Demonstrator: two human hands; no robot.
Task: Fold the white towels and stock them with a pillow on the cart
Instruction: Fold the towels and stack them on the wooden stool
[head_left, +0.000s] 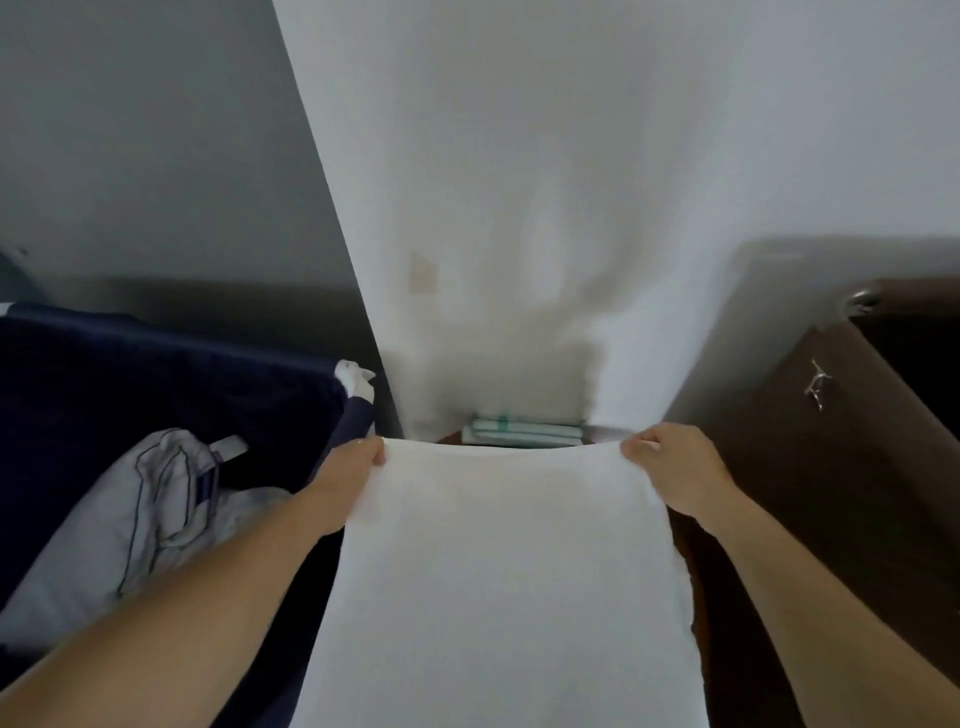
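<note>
Between both hands, white towel pinched taut (no legible labels)

White towel hides most of the folded stack.

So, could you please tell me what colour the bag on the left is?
Dark navy blue bag, clearest in the head view.

Matt white cloth towel, dark brown wood-look cabinet with shiny metal fittings, navy fabric bag
</note>
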